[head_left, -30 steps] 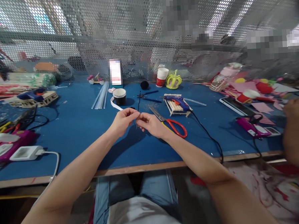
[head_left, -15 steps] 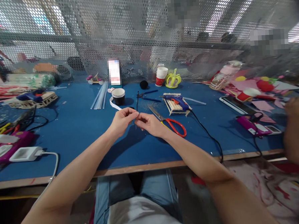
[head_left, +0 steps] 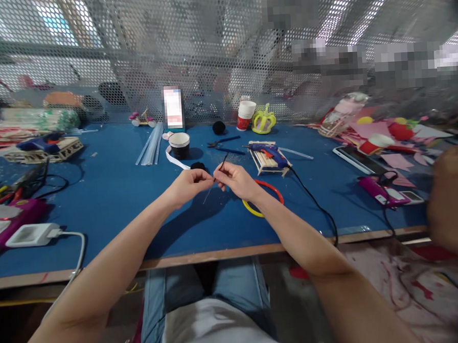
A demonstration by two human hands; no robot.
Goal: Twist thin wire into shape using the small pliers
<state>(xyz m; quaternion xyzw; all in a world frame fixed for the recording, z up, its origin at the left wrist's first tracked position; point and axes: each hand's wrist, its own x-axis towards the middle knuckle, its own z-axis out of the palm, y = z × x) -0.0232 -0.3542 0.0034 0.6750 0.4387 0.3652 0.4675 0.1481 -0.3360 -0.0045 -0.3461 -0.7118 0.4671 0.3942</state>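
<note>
A thin dark stem that looks like a pipe cleaner (head_left: 224,160) slants up out of the fingers of my right hand (head_left: 237,181), closed in a pinch. My left hand (head_left: 189,185) is also pinched, its fingertips meeting the stem's lower end. A fine strand hangs below the fingertips, too thin to identify. Just behind the hands lies a black pom-pom (head_left: 199,166), partly covered. Scissors with red and yellow handles (head_left: 281,195) rest under my right wrist, their blades hidden by the hand. Beyond are blue-handled pliers (head_left: 227,146) and a black-and-white paper cup (head_left: 180,147) with white ribbon.
A blue glue gun (head_left: 276,156) lies on a small stick rack (head_left: 263,164), its black cord running to the front edge. Clear glue sticks (head_left: 151,145) and a phone (head_left: 173,108) stand left of centre. Purple power strips (head_left: 383,190) sit on either side. Someone's arm (head_left: 451,201) is at right.
Both hands have shifted slightly right, with my right hand now covering the scissor blades. The dark stem has tilted from upright to slanting right. The pom-pom behind the hands shows more.
</note>
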